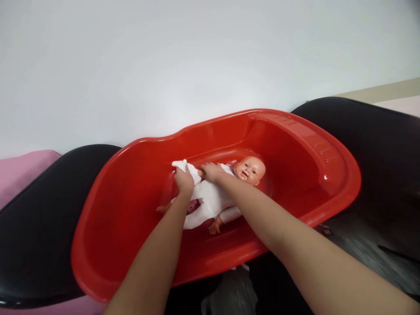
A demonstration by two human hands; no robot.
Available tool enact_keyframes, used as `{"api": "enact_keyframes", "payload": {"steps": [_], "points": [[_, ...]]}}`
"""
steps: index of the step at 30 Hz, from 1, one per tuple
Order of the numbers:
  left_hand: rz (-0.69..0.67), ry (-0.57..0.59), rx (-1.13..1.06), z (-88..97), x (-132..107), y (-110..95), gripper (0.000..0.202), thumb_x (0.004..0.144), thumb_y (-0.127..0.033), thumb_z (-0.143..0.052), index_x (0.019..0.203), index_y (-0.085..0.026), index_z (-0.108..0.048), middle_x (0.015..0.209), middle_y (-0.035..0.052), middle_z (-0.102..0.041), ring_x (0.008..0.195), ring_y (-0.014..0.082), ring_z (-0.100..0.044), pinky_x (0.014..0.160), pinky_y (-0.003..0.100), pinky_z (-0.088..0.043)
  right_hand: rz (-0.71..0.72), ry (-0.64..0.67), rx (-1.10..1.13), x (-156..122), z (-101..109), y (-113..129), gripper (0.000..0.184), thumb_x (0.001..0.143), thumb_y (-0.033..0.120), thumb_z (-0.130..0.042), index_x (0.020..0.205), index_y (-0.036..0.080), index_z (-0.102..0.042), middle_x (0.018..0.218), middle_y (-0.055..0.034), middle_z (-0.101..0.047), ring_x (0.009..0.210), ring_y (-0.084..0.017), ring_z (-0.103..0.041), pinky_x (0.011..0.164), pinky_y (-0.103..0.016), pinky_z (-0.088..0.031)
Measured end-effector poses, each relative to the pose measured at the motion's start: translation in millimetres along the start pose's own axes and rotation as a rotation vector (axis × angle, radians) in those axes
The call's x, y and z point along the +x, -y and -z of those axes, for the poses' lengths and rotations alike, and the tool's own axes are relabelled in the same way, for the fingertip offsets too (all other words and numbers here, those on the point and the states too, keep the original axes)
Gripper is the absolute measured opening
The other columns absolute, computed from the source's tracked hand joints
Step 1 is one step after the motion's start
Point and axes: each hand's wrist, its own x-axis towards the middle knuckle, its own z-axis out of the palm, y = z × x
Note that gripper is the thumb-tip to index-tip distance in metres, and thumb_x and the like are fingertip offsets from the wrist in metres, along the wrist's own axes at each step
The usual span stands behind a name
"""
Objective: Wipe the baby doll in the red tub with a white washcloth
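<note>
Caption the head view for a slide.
Left hand grips white cloth, right hand touches a doll lying in a red tub.

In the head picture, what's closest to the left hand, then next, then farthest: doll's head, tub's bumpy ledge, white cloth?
1. White cloth: in the left hand.
2. Doll's head: to the right.
3. Tub's bumpy ledge: farther right, behind.

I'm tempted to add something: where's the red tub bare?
The red tub is bare left of the doll and, more narrowly, between its head and the ribbed ledge. The middle is crowded: left hand gripping white cloth, right hand against the doll.
</note>
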Motion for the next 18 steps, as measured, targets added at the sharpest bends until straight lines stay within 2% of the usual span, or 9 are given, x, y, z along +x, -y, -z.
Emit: {"api": "enact_keyframes", "payload": {"steps": [2, 4, 9, 14, 18], "points": [[0.025, -0.088, -0.044, -0.3, 2.1, 1.4, 0.048, 0.109, -0.048, -0.036, 0.129, -0.011, -0.06, 0.116, 0.0217, -0.073, 0.104, 0.0273, -0.072, 0.086, 0.035, -0.053, -0.006, -0.001, -0.02, 2.6, -5.5, 0.5, 0.03, 0.097, 0.038, -0.051, 0.116, 0.023, -0.07, 0.128, -0.0116, -0.07, 0.119, -0.029, -0.061, 0.101, -0.044, -0.042], [0.039, -0.125, -0.081, -0.5, 2.5, 4.1, 0.049, 0.109, -0.048, -0.035, 0.131, -0.011, -0.058, 0.119, 0.0227, -0.072, 0.106, 0.0277, -0.072, 0.087, 0.036, -0.052, -0.013, 0.002, -0.041, 4.6, -10.7, 0.9, 0.03, 0.096, 0.037, -0.054, 0.117, 0.024, -0.07, 0.13, -0.0116, -0.068, 0.123, -0.03, -0.059, 0.106, -0.049, -0.04], [0.053, -0.104, -0.153, -1.0, -0.2, 8.8, 0.044, 0.108, -0.044, -0.042, 0.131, -0.011, -0.059, 0.118, 0.0228, -0.072, 0.104, 0.0282, -0.072, 0.086, 0.037, -0.051, -0.044, 0.036, -0.088, 8.9, -17.1, 1.2, 0.031, 0.095, 0.041, -0.057, 0.116, 0.025, -0.072, 0.131, -0.0126, -0.067, 0.125, -0.034, -0.057, 0.109, -0.058, -0.037], [0.05, -0.094, -0.152, -2.1, -1.8, 7.7, 0.052, 0.107, -0.05, -0.041, 0.126, -0.007, -0.062, 0.11, 0.0246, -0.073, 0.098, 0.03, -0.072, 0.085, 0.04, -0.05, -0.085, 0.074, -0.112, 14.5, -18.5, -1.1, 0.037, 0.091, 0.049, -0.061, 0.118, 0.028, -0.073, 0.134, -0.0131, -0.067, 0.129, -0.039, -0.055, 0.11, -0.067, -0.033], [0.044, -0.09, -0.214, -1.6, -1.4, 4.5, 0.049, 0.107, -0.047, -0.044, 0.127, -0.006, -0.063, 0.113, 0.0239, -0.073, 0.098, 0.0263, -0.072, 0.085, 0.038, -0.05, -0.113, 0.078, -0.121, 16.8, -19.9, -1.8, 0.039, 0.09, 0.052, -0.063, 0.118, 0.027, -0.074, 0.134, -0.0146, -0.067, 0.129, -0.04, -0.056, 0.11, -0.068, -0.033]]}}
